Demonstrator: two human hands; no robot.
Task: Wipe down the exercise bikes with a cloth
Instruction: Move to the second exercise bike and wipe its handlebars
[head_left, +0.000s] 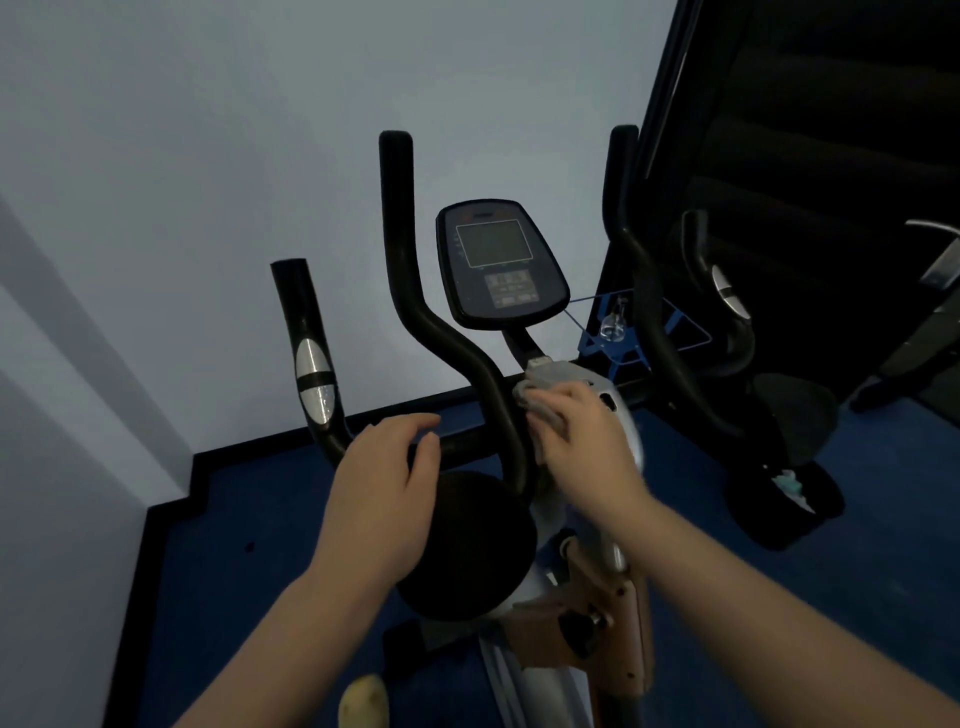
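One cloth (543, 397) in play here, grey and bunched up, pressed against the silver-grey post (621, 415) of the exercise bike (524, 525) just below the stem of the console. The right hand (582, 441) lies over it, fingers curled down and closed around the fabric, so only the upper folds poke out past the knuckles. The hand is a touch blurred. Just to the left of the cloth, the inner black handlebar (441, 332) curves up and away toward the wall, and the cloth sits right beside its lower bend.

Over to the left hand (384, 488): it's loosely open, fingers spread and arched over the black crossbar (462, 441), holding nothing; whether the fingertips actually touch the bar, I cannot tell. Beyond it the outer grip (311, 358) rises with its shiny silver sensor pad. Above the cloth sits the console (501, 265), tilted toward us, screen dark, a block of buttons beneath. Under the left wrist there's a round black disc (467, 545), and lower on the frame an orange-brown bracket (608, 629) with a black knob.

Further out on the right, a blue wire rack (631, 343) holds a small clear bottle (613, 325), and a black bin (784, 504) stands on the blue floor (218, 597). Pale wall (208, 156) behind.
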